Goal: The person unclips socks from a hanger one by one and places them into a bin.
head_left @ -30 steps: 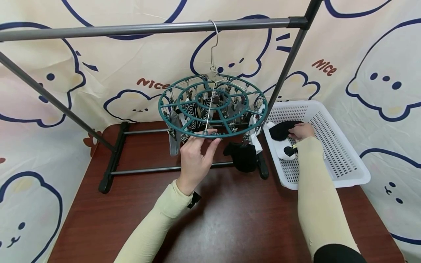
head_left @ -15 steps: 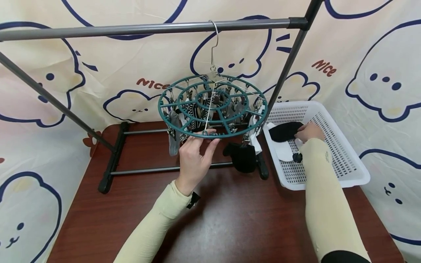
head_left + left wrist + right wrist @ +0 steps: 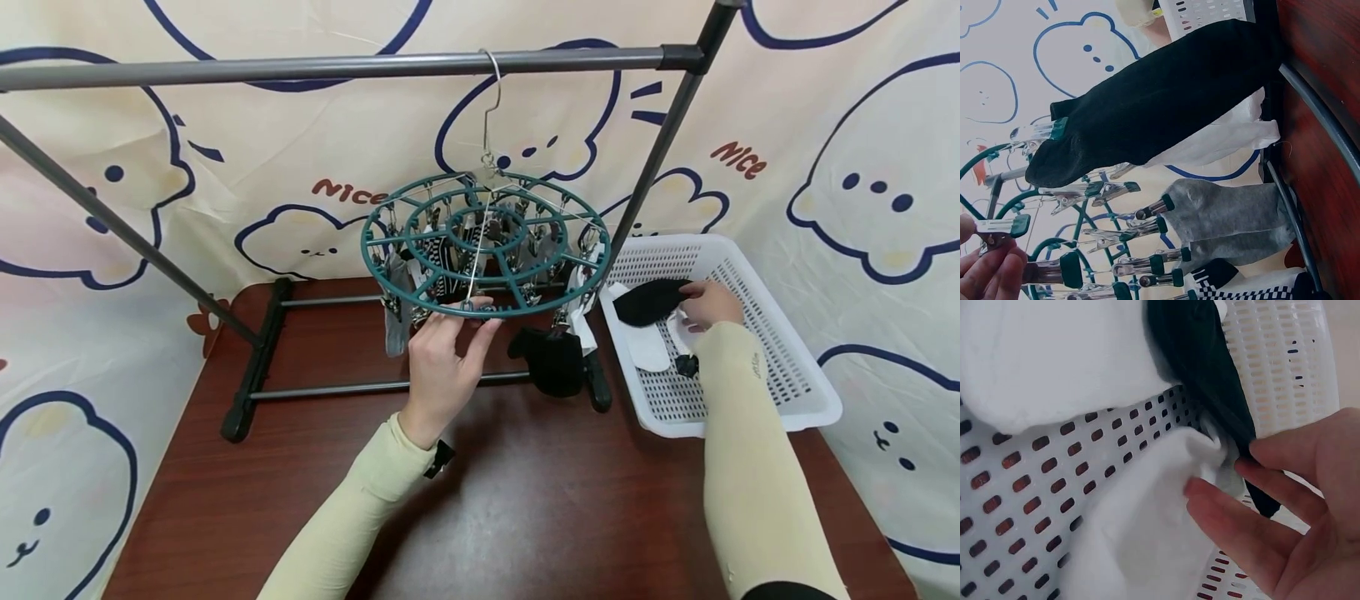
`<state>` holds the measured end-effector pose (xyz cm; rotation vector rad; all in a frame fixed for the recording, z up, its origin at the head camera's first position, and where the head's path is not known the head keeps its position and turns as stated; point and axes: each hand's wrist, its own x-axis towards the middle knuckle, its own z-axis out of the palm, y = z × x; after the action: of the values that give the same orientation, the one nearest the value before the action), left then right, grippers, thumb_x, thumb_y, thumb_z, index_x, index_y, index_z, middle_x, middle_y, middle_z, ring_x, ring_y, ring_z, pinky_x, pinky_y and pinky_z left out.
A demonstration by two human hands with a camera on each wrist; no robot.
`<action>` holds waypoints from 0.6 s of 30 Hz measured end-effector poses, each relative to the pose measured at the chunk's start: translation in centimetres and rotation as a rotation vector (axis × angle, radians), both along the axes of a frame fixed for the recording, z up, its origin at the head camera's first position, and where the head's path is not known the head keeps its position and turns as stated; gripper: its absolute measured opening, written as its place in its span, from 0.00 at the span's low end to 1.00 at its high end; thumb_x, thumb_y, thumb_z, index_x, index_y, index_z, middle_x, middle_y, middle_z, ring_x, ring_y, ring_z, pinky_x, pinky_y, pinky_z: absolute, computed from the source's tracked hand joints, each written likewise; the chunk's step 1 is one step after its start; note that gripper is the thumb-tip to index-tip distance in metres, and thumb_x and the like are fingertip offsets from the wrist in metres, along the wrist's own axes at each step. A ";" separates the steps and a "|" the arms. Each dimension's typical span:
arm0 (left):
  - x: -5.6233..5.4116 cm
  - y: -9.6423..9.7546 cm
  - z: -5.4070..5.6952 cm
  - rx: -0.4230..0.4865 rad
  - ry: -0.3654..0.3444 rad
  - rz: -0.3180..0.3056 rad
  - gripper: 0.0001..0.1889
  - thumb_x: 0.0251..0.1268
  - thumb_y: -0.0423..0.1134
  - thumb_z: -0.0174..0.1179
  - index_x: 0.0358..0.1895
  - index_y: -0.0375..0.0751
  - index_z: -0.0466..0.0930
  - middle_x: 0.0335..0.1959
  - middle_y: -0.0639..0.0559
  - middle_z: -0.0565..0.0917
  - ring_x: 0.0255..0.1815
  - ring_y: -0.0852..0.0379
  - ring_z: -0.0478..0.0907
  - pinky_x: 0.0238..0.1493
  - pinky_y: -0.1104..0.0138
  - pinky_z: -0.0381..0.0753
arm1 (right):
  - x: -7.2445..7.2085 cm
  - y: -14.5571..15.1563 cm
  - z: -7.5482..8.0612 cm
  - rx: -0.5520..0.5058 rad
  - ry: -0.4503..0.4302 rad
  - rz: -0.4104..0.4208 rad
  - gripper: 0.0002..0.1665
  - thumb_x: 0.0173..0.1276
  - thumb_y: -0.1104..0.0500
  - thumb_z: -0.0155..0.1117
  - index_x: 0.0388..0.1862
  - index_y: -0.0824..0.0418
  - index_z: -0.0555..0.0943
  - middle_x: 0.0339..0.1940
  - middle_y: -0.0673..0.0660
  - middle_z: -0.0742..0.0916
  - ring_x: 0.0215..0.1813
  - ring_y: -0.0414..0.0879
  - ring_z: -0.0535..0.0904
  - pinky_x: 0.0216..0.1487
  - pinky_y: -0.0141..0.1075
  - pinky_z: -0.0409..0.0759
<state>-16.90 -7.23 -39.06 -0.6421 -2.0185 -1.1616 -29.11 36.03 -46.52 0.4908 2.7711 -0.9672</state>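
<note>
My left hand (image 3: 442,367) is at the front rim of a round green clip hanger (image 3: 420,292). In the left wrist view its thumb and fingers pinch a metal clip (image 3: 1002,226) with green tips. Beside it a black sock (image 3: 1160,100) hangs from another clip, with a grey sock (image 3: 1229,219) and a white sock (image 3: 1210,147) further back. My right hand (image 3: 708,307) is inside the white basket (image 3: 802,358). Thumb and forefinger pinch the edge of a black sock (image 3: 1204,369), while the other fingers touch a white sock (image 3: 1141,506). Another white sock (image 3: 1054,356) lies alongside.
The hanger hooks onto a grey rack bar (image 3: 337,69). The rack's feet (image 3: 238,417) and lower rails stand on a brown table (image 3: 525,500). A slanted rack post (image 3: 660,146) rises between hanger and basket. Printed cloth (image 3: 300,142) covers the wall behind.
My right hand has shifted a little to the right in the basket, and the black sock's end has moved with it. My left hand stays at the hanger's rim.
</note>
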 end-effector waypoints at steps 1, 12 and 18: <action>0.0 0.0 0.0 0.000 -0.001 0.001 0.16 0.69 0.36 0.69 0.56 0.35 0.85 0.51 0.43 0.90 0.52 0.46 0.87 0.53 0.54 0.85 | 0.0 0.0 0.0 0.022 0.010 0.009 0.30 0.71 0.64 0.51 0.71 0.70 0.74 0.60 0.74 0.81 0.38 0.55 0.89 0.36 0.43 0.88; 0.1 -0.2 0.0 0.005 -0.007 -0.003 0.16 0.68 0.35 0.69 0.56 0.35 0.85 0.51 0.43 0.90 0.52 0.45 0.86 0.54 0.53 0.85 | -0.4 0.2 -0.7 -0.074 -0.027 0.066 0.29 0.76 0.64 0.50 0.73 0.73 0.70 0.64 0.76 0.78 0.58 0.64 0.79 0.51 0.48 0.87; 0.0 -0.2 0.0 -0.004 -0.004 -0.004 0.15 0.69 0.36 0.69 0.56 0.36 0.85 0.50 0.44 0.90 0.51 0.46 0.87 0.55 0.53 0.85 | -0.3 -0.1 -0.3 -0.074 -0.080 0.082 0.30 0.79 0.61 0.47 0.76 0.74 0.66 0.69 0.76 0.75 0.63 0.64 0.77 0.59 0.51 0.83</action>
<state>-16.90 -7.47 -39.07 -0.6461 -2.0247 -1.1623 -29.42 35.93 -46.85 0.3931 2.6518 -1.0055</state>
